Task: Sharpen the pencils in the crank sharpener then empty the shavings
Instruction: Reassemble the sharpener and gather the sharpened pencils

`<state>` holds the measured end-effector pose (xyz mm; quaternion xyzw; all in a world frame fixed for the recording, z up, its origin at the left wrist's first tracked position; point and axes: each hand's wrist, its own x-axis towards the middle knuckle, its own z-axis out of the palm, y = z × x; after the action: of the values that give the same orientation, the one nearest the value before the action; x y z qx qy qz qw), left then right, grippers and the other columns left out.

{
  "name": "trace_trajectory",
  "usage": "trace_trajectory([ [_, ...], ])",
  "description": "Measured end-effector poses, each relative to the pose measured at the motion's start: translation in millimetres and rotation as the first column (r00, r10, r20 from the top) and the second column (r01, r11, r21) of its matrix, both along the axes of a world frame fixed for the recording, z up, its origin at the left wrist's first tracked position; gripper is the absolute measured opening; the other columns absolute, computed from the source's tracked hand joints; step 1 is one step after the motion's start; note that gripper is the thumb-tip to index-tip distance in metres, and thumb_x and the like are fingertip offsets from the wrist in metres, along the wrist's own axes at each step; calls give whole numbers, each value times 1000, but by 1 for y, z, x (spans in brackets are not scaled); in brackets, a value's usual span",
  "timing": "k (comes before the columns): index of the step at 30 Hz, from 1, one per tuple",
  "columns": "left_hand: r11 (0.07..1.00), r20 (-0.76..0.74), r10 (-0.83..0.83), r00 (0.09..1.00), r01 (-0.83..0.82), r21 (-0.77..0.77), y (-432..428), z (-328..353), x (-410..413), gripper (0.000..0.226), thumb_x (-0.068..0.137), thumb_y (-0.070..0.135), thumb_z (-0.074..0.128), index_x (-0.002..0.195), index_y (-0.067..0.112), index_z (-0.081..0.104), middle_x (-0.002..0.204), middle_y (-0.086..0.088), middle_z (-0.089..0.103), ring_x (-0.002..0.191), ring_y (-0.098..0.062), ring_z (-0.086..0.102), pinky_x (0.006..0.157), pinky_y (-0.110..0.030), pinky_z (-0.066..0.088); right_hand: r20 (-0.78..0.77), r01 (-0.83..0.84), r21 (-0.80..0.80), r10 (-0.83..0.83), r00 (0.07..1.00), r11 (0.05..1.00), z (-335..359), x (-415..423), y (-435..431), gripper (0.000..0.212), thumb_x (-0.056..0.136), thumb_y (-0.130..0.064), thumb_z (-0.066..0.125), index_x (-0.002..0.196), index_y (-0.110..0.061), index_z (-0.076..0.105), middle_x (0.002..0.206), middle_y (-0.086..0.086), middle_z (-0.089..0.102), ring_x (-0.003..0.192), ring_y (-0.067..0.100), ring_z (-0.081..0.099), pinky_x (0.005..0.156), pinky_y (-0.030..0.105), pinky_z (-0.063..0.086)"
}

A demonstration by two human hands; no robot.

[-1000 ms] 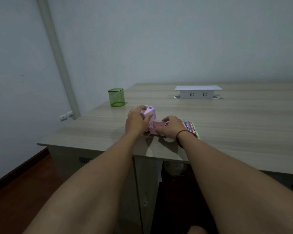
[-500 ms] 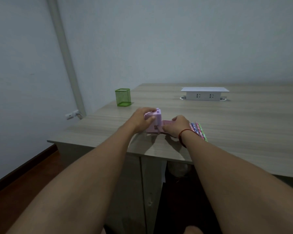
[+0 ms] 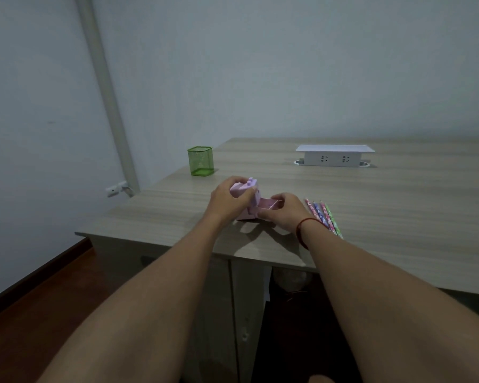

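Small pink crank sharpener (image 3: 246, 199) sits near the table's (image 3: 398, 205) near edge, its pink shavings drawer (image 3: 268, 204) pulled out to the right. One sharpener, approx. four patterned pencils (image 3: 323, 217) lying side by side just right of the hands. Left hand (image 3: 227, 201) is closed around the sharpener body; right hand (image 3: 284, 212) pinches the drawer. One green mesh cup (image 3: 200, 161) far left, one white socket box (image 3: 334, 156) far right.
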<state>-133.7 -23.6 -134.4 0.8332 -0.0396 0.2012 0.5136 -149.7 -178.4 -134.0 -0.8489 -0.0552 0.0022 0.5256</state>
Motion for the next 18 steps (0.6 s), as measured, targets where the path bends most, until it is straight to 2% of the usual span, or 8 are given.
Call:
trace_trajectory([
  [3,999,14,-37,999,36,32,-1,-2,1,30,79,40,67,107,30,62,115,-7,59,90,-18,63,51,-20,54,15,-8,-19,9,1000,1000,-3,3,1,66,81,-30,75,136,-11,45,116,3,56,100,16,54,78,25,43],
  [6,1000,34,1,999,-2,12,-7,-6,5,38,64,56,71,94,37,57,109,-6,57,91,-22,64,63,-36,61,15,-27,-31,27,1000,999,-4,7,0,65,84,-26,73,139,-11,42,113,-1,53,100,14,51,82,26,41],
  [8,997,62,60,996,-63,51,-10,-8,9,33,68,51,70,92,36,54,108,-6,56,93,-25,63,64,-40,62,13,-38,-24,38,999,999,-5,8,-1,67,83,-29,74,140,-12,42,122,2,55,104,15,51,87,27,44],
  [11,994,62,75,995,-80,78,-9,-9,12,27,75,43,66,96,35,50,113,-10,54,93,-28,62,61,-39,62,7,-59,2,59,998,998,-6,8,-7,73,80,-31,76,141,-12,42,134,6,53,111,18,52,93,30,46],
  [15,986,106,93,990,-107,130,-9,-14,12,25,81,41,60,100,33,47,110,-8,51,91,-28,62,61,-41,62,-30,-129,8,130,991,992,-2,9,-14,68,83,-24,74,142,-12,42,135,6,52,106,15,51,69,17,43],
  [16,984,110,86,990,-101,147,-10,-14,11,26,80,42,59,101,33,46,108,-7,50,91,-28,62,63,-42,61,-35,-139,-3,139,990,990,-3,11,-14,67,83,-23,74,142,-12,43,135,6,52,106,15,51,72,18,43],
  [18,984,109,54,993,-72,165,-12,-13,8,29,78,45,56,102,34,46,107,-6,50,91,-28,62,65,-44,61,-27,-144,-26,144,989,989,-5,14,-9,65,83,-23,74,140,-13,45,134,5,54,110,15,51,87,24,43],
])
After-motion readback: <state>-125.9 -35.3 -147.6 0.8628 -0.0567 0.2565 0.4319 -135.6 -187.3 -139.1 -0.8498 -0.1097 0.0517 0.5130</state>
